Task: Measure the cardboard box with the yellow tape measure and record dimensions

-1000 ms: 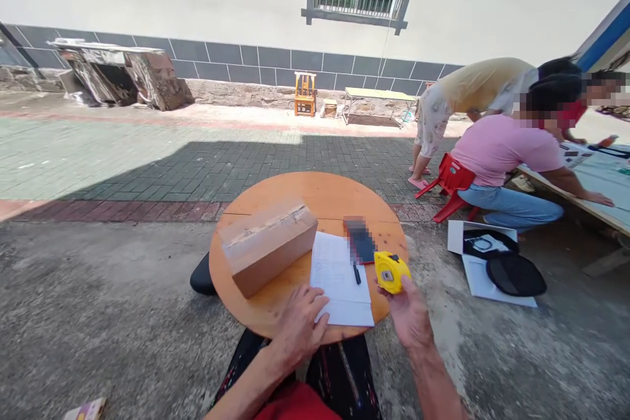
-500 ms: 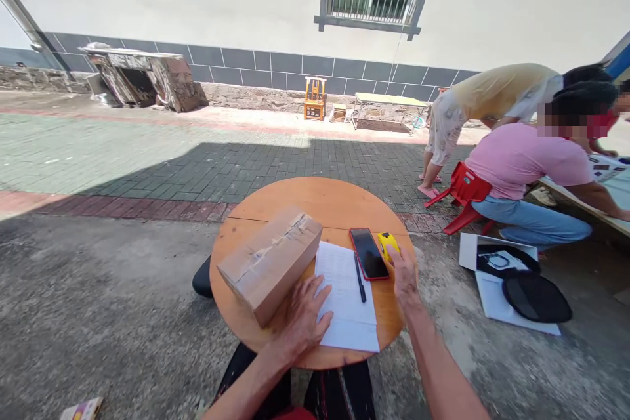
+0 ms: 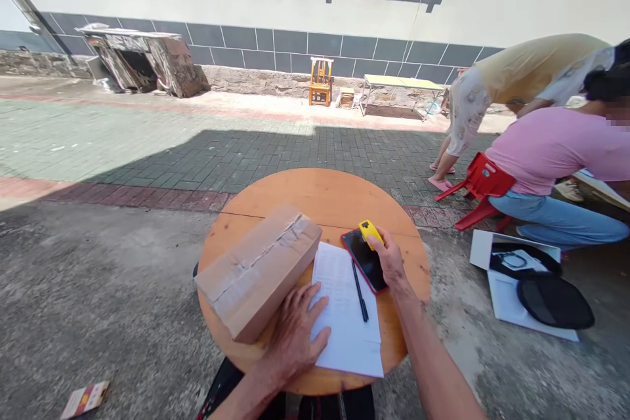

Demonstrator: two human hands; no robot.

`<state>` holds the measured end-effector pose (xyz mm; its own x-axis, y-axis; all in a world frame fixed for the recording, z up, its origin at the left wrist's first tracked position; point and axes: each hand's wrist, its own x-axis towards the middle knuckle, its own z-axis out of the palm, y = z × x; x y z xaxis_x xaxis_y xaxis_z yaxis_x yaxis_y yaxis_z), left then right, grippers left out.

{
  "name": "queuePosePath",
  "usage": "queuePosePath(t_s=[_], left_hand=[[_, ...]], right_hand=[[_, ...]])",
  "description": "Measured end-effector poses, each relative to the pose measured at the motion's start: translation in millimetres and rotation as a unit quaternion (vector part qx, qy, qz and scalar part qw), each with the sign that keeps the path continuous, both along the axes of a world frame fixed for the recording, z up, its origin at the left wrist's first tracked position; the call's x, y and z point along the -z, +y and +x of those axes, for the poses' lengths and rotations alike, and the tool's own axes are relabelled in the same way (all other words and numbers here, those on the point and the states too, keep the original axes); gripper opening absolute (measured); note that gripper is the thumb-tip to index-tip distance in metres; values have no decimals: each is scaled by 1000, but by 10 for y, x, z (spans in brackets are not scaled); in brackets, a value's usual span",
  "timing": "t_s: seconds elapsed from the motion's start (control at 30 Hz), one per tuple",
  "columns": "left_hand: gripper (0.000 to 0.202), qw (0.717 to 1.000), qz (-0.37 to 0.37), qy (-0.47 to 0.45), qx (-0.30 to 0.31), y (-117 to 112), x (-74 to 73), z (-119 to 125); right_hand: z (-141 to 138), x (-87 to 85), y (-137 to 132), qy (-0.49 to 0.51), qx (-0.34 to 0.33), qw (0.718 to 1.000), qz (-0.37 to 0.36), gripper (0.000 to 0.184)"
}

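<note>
A round wooden table (image 3: 319,197) stands in front of me. My right hand (image 3: 388,264) grips a yellow tape measure (image 3: 369,232) just above a red-cased phone (image 3: 365,258) lying on the table. My left hand (image 3: 295,331) rests flat, fingers spread, on the near edge of a white paper sheet (image 3: 347,321), right beside a taped cardboard box (image 3: 258,269). A black pen (image 3: 360,291) lies on the paper.
Two people bend and crouch at the right by a red plastic stool (image 3: 475,184). A black round object on white card (image 3: 534,285) lies on the ground. A small yellow chair (image 3: 320,81) and low table (image 3: 398,88) stand by the far wall. A small packet (image 3: 84,399) lies at lower left.
My right hand has carried the tape measure from the table's near right edge forward and left, over the phone. My left hand stayed on the paper.
</note>
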<state>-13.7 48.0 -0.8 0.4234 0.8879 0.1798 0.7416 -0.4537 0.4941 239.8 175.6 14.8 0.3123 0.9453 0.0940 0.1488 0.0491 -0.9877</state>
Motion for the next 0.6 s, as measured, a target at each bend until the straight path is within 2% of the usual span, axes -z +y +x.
queuePosePath(t_s=[0.2,0.33,0.47,0.6], left_hand=[[50,1000,-4,1,-2,-1,-11,-7],[51,1000,-16,-3,3,8,-31,-12],[50,999,-43,-25,1,-13,-63,-30],[50,996,-62,-66,1,-107,-106,-80]], right_hand=[[-164,-9,27,15,-7,1000,5,55],[-137,-145,-40,37,14,999,11,55],[-94,-358,-349,83,5,996,10,49],[-219,-419,-811,156,-11,988,-4,42]])
